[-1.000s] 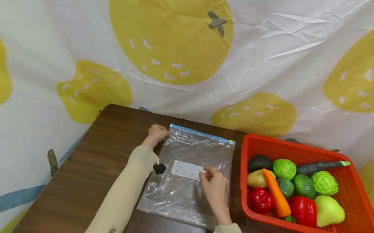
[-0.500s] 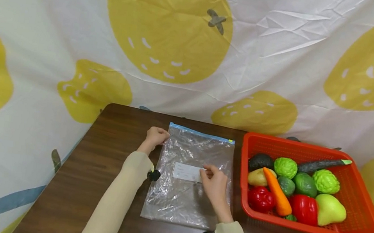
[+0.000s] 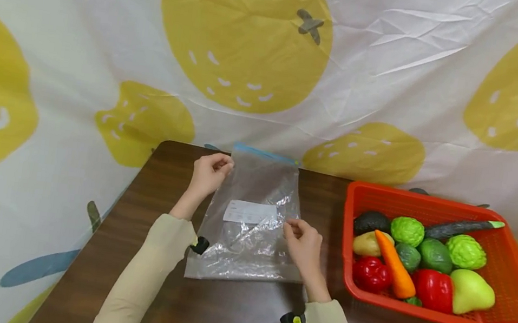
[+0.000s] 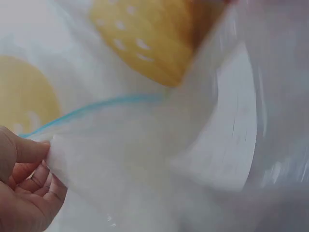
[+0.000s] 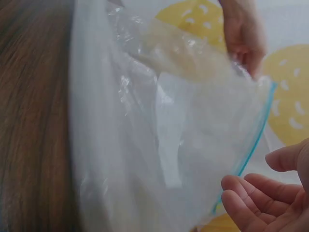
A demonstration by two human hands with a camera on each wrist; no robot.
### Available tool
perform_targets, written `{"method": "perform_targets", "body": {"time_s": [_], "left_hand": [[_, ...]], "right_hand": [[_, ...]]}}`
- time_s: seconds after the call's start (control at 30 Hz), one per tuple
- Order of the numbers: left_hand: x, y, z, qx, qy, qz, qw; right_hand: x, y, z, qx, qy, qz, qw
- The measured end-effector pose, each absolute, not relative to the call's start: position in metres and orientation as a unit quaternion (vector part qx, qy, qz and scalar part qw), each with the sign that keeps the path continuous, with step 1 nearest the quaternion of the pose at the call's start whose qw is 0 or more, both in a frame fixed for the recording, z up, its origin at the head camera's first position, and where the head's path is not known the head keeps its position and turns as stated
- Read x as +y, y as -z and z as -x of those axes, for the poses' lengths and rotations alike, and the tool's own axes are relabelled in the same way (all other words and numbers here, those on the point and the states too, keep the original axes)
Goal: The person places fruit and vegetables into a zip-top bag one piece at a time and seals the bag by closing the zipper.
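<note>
One bag (image 3: 248, 242), held by one side

Head view: your left hand (image 3: 209, 174) pinches the bag's left side, its top overlapping the table's (image 3: 224, 315) far edge; wood leaves room toward the basket (image 3: 514, 277). Left wrist view: this pinch sits beside the zip (image 4: 96, 105). Right wrist view: your right hand (image 5: 285, 203) has thumb and fingers parted, contact unclear. Likely step: positioning the bag; next calls for a right-hand grip.

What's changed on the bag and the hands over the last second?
The left hand has moved up, pinching the clear bag near its blue zip strip, and the bag's zip end has lifted. The white label has shifted left, away from the right hand, whose fingers hold nothing. The red basket and its produce stayed put.
</note>
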State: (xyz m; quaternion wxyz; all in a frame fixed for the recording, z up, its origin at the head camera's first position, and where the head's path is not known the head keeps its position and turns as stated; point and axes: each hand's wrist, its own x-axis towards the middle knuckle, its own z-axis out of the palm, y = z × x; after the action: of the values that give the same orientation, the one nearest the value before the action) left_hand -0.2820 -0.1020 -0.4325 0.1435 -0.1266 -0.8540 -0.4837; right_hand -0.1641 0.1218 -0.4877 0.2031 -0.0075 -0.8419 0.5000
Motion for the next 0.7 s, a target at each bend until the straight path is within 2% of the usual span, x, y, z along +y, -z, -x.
{"method": "perform_targets", "body": {"time_s": [0.3,0.7], "left_hand": [[-0.108,0.389,0.249,-0.792,0.480,0.229,0.299],[-0.122,0.341,0.228,-0.715,0.475,0.262,0.441]], "right_hand": [[0.115,0.479,0.165,-0.837,-0.510,-0.026,0.197],[0.110,0.460,0.161,-0.809,-0.543,-0.064,0.217]]}}
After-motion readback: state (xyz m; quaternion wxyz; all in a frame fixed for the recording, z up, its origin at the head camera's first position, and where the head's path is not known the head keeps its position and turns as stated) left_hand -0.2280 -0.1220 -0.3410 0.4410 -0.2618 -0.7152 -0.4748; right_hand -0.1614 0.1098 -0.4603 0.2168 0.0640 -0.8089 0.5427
